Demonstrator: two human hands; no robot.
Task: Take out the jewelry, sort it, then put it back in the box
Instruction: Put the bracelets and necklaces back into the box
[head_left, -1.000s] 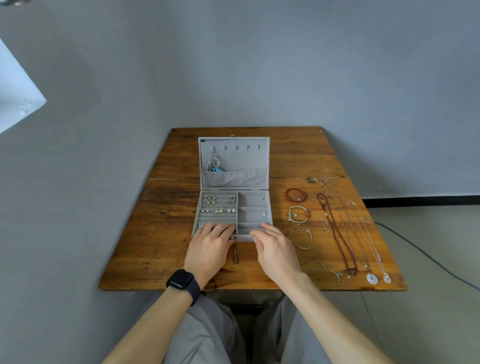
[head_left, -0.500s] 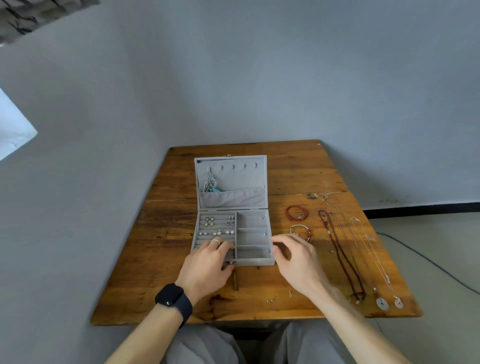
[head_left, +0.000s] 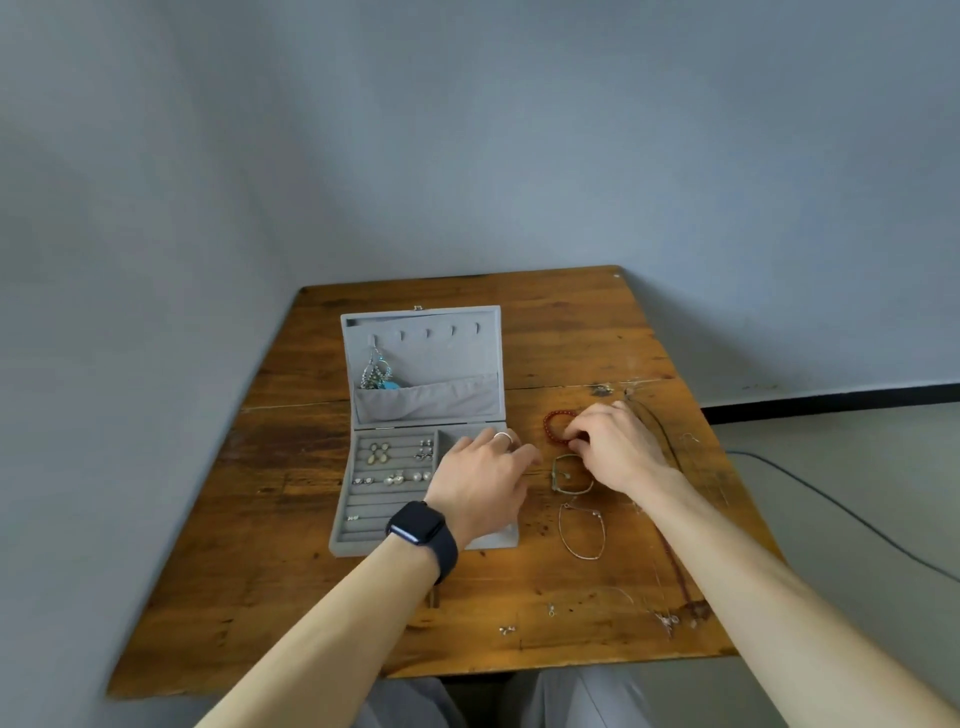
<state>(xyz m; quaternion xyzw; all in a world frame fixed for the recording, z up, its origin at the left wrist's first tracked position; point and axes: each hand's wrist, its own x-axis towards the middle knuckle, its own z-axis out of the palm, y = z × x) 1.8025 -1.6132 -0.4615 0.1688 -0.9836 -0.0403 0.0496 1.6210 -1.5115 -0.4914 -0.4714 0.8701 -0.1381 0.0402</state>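
An open grey jewelry box (head_left: 347, 530) stands on the wooden table (head_left: 291, 551), with earrings and studs in its left ring rows and a turquoise necklace (head_left: 377, 371) hanging in the lid. My left hand (head_left: 480, 480), fingers loosely spread, rests over the box's right compartments. My right hand (head_left: 615, 447) lies to the right of the box, fingertips pinched on the red bead bracelet (head_left: 553, 423). Below it lie a green bracelet (head_left: 563, 475) and a thin silver bracelet (head_left: 582, 530). Long necklaces are partly hidden under my right arm.
Small loose earrings (head_left: 506, 630) and a fine chain (head_left: 623, 595) lie near the table's front edge. A dark cord necklace (head_left: 670, 447) runs along the right side. A cable (head_left: 841, 509) crosses the floor at right. Walls close the back and left.
My right hand moved up and right from the box's front edge to the red bead bracelet. My left hand slid right over the box's right compartments. The view tilted upward.
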